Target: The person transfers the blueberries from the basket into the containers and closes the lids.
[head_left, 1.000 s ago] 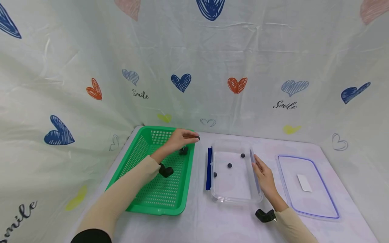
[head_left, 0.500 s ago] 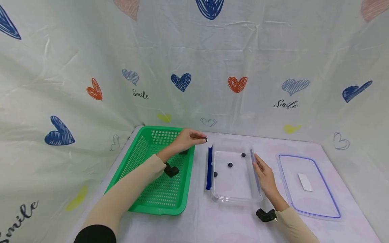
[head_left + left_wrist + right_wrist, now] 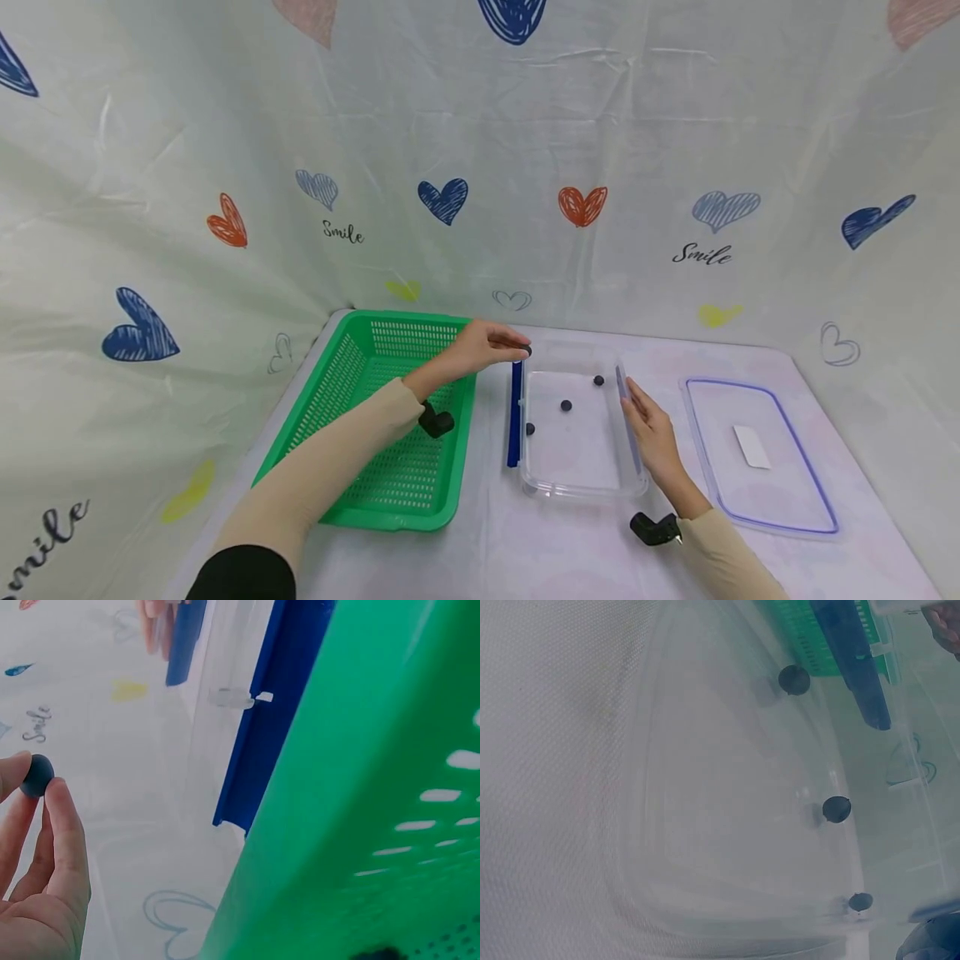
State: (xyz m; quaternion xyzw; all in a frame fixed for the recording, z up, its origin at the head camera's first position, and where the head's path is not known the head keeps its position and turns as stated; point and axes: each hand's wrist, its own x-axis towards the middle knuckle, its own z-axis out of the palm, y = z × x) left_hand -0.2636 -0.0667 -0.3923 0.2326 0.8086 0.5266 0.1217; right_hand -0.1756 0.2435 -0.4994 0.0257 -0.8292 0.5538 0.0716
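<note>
My left hand pinches a small dark ball between thumb and fingertips. It is near the far left corner of a clear plastic container with raised blue side latches. Three similar dark balls lie inside: one near the left wall, a middle ball, and one near the far right. My right hand rests against the container's right side, its fingers extended along the latch flap. Under my left forearm stands a green perforated basket. Part of a dark thing shows inside it.
A clear lid with a blue seal and a white label lies right of the container. Behind the table hangs a pale curtain printed with hearts. Each wrist wears a black camera mount.
My left hand has moved right with the ball, from above the basket's far right rim to the container's far left corner. The right hand and container stay in place.
</note>
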